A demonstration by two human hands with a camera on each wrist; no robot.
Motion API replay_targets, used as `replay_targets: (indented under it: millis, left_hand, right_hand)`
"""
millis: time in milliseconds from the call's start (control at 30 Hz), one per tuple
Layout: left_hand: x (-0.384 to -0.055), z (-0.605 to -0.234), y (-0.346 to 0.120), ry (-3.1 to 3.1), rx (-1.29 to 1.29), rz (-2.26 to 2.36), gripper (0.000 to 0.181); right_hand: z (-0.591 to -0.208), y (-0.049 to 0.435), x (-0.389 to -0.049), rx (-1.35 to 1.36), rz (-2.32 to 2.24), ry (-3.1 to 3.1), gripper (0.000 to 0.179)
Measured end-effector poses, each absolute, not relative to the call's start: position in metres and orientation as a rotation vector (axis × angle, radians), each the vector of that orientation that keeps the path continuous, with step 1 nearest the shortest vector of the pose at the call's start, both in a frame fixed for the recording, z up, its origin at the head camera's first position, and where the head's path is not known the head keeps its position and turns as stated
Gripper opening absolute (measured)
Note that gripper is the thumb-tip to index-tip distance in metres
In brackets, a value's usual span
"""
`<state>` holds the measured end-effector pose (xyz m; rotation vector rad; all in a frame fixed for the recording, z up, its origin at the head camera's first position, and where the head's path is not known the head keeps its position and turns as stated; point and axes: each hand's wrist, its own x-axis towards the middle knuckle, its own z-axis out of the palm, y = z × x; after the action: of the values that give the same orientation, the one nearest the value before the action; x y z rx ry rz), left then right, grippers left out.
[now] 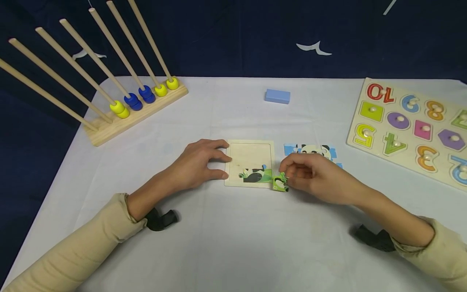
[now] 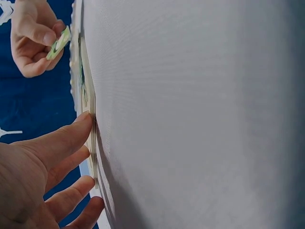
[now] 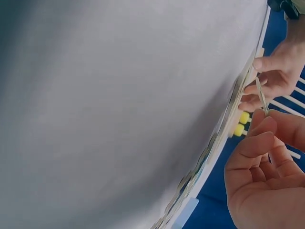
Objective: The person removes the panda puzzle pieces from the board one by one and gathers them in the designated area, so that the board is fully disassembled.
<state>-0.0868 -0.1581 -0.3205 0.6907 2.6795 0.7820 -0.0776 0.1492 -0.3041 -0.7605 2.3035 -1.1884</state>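
A square wooden puzzle tray (image 1: 251, 156) lies on the white table. Its lower right part contains a jigsaw piece (image 1: 254, 176) with a black-and-white panda picture on green. My left hand (image 1: 198, 164) touches the tray's left edge with thumb and fingers spread and fairly straight. Between thumb and fingertips, my right hand (image 1: 321, 178) pinches a green jigsaw piece (image 1: 280, 182). In the left wrist view this piece (image 2: 58, 44) is tilted and raised above the table. Loose blue panda jigsaw pieces (image 1: 309, 149) lie beyond the right hand, which partly covers them.
At the back left stands a wooden bead rack (image 1: 138, 117) with tall rods and yellow and blue beads. A blue block (image 1: 277, 96) lies at the back middle. On the right is a number-and-shape peg board (image 1: 406, 134). A dark curtain (image 1: 255, 36) hangs behind the table.
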Motion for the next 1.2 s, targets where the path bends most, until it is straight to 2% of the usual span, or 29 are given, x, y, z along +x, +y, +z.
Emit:
replay_targets:
  millis: [500, 700, 1200]
  left_hand:
    - [-0.087, -0.319, -0.157, 2.685, 0.695, 0.777, 0.040]
    - [-0.087, -0.320, -0.158, 2.685, 0.701, 0.784, 0.039]
    - [-0.086, -0.321, -0.158, 2.679, 0.700, 0.794, 0.040]
  right_hand:
    - [-0.306, 0.181, -0.071, -0.780, -1.169, 2.334, 0.025]
    - [-0.310, 0.179, -0.070, -0.882, -1.027, 2.464, 0.029]
    - [-0.309, 0.171, -0.068, -0.850, -0.797, 2.597, 0.029]
